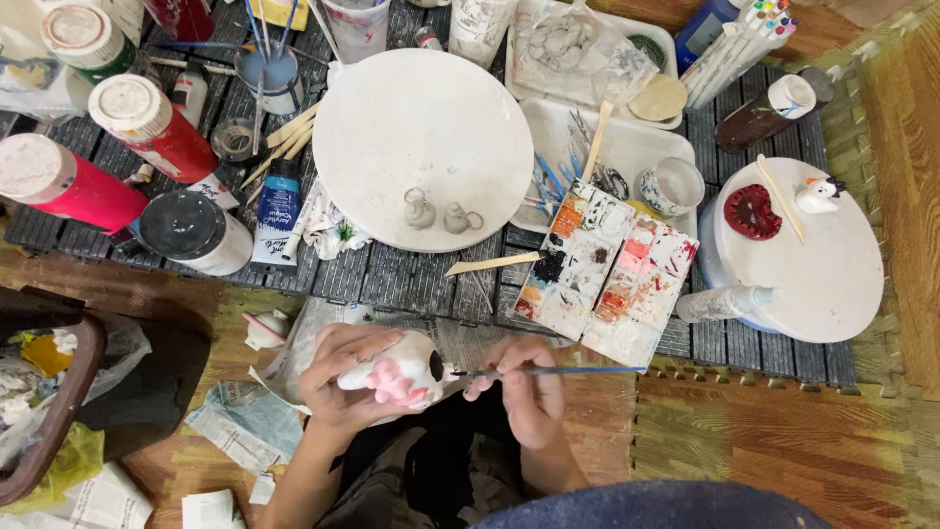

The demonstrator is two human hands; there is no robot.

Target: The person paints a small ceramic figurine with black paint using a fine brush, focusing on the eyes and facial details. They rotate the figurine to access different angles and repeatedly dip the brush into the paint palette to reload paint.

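The left hand (345, 377) wraps round a small white figure (397, 372) with pink patches and a black spot, fingers curled over its top and back, gripping it firmly in the lower centre of the frame, above the person's lap. The figure lies on its side, its long axis running roughly left to right, the black-spotted end pointing right toward the brush. The right hand (526, 387) pinches a thin brush (548, 371) between closed fingertips; the brush lies nearly level, its handle reaching right and its tip at the figure's right end, touching or just short of it. Beneath the hands lie sheets of newspaper (250, 416) on the wooden floor. Just above and right of the brush sits a paint-smeared palette (607, 269) with square wells. Upper centre holds a round white board (421, 147) bearing two small grey clay pieces (441, 214). At the right edge a second round board (832, 255) carries a dark red piece (752, 212) and a tiny white figurine (818, 193). Red paint bottles (108, 162) lie in the upper left, beside a black-capped jar (193, 230).
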